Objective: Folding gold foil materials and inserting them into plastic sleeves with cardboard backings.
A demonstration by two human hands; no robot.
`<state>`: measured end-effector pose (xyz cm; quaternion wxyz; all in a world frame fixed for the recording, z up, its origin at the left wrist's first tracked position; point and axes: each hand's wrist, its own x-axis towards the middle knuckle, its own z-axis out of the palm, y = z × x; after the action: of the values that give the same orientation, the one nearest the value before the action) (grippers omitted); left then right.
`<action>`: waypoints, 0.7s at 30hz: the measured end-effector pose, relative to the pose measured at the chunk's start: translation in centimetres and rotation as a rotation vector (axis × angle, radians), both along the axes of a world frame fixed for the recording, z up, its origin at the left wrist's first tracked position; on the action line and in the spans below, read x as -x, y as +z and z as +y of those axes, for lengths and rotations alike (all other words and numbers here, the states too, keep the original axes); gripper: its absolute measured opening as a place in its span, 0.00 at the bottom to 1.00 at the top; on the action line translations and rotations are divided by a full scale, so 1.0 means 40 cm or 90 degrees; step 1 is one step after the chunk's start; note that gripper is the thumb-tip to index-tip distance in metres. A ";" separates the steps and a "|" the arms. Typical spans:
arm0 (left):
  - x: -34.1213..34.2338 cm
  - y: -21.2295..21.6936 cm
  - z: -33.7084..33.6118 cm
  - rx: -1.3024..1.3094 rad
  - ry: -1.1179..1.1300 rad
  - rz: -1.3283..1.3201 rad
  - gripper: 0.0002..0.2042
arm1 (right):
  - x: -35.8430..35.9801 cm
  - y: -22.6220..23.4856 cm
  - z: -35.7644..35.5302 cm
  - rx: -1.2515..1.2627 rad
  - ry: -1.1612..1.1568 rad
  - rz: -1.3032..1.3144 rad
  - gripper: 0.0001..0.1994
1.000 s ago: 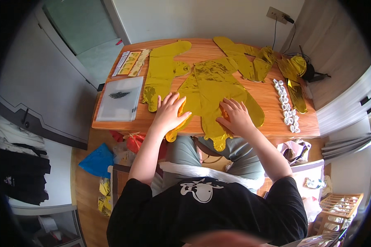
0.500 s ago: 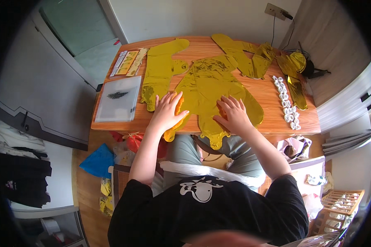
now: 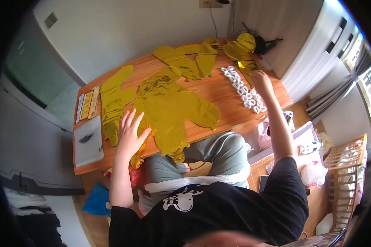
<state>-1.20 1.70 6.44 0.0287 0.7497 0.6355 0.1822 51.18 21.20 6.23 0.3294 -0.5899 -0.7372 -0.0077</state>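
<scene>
A large flat gold foil balloon (image 3: 165,111) with several lobes lies across the table's near middle, its lower end hanging over the front edge. My left hand (image 3: 130,133) rests with fingers spread on its left side, where an orange-gold part (image 3: 139,154) shows beside the wrist. At the right my right hand (image 3: 263,83) has its fingers curled at the narrow strip of another gold foil balloon (image 3: 245,68) and appears to grip it; the fingertips are partly hidden. Several white rings (image 3: 243,91), like small rolls, lie in rows just left of that wrist.
Two more flat gold foil pieces lie at the left (image 3: 113,94) and the back (image 3: 189,61). A clear plastic folder (image 3: 84,150) and printed cards (image 3: 86,103) are on the left. A black object (image 3: 261,45) with cords stands in the back right corner. A wooden rack (image 3: 344,181) stands right.
My right hand has left the large balloon and reached right to the foil strip. My left hand stays on the balloon's left side. The view has turned to the right.
</scene>
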 end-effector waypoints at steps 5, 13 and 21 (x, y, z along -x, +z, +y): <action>-0.179 0.092 0.089 0.010 -0.134 0.034 0.30 | -0.245 -0.068 0.084 0.226 0.043 -0.021 0.12; -0.558 0.123 0.320 0.069 -0.400 0.032 0.27 | -0.294 -0.157 0.087 0.030 0.039 -0.003 0.11; -0.956 -0.010 0.588 -0.029 -0.494 -0.004 0.26 | -0.315 -0.178 0.088 0.005 0.000 0.043 0.12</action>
<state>37.04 25.23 6.05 0.0808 0.9344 0.3002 0.1741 63.80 24.73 -0.90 0.3515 -0.5910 -0.7259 0.0153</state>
